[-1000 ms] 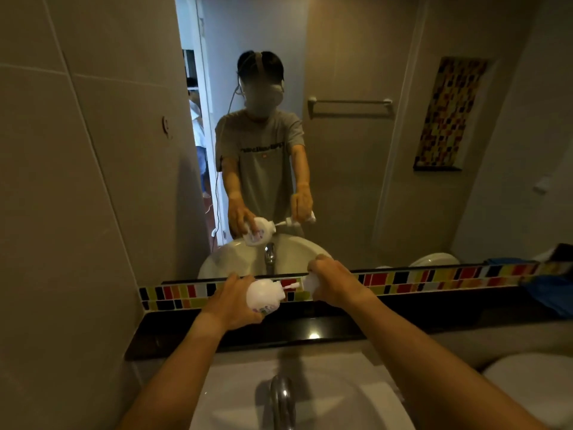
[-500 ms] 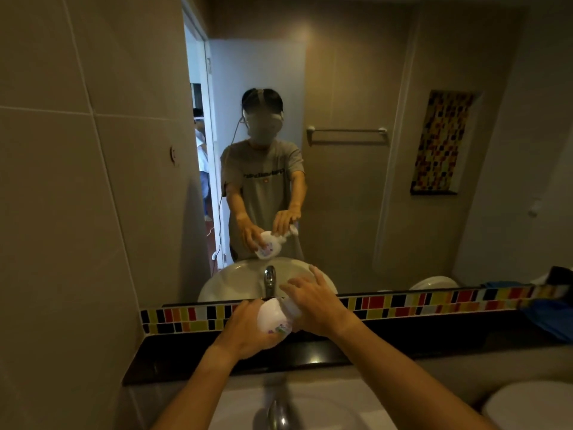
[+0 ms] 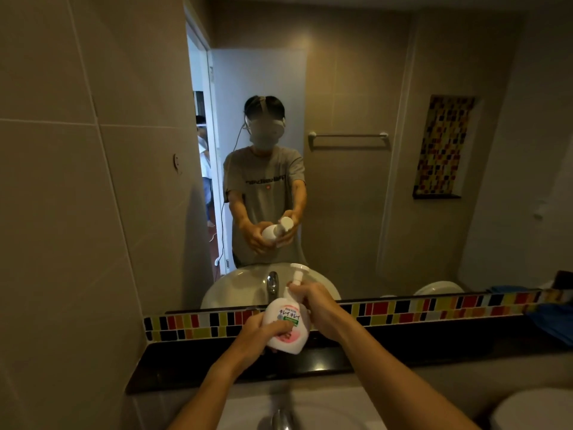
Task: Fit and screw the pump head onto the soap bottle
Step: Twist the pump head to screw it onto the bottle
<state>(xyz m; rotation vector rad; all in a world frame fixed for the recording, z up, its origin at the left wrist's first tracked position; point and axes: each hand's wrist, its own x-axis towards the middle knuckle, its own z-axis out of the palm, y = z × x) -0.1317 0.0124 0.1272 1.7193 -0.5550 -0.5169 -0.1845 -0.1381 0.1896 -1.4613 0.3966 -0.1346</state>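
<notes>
Mirror fills the frame's middle and right in front of me. Mosaic tile strip runs along its lower edge, above a dark ledge. Faucet at bottom centre, over the white basin. Reflected: towel bar upper centre, tiled niche upper right. Blue cloth at far right edge.

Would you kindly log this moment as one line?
left hand: holds white plastic soap bottle | right hand: grips neck collar | white pump head: seated upright
</notes>
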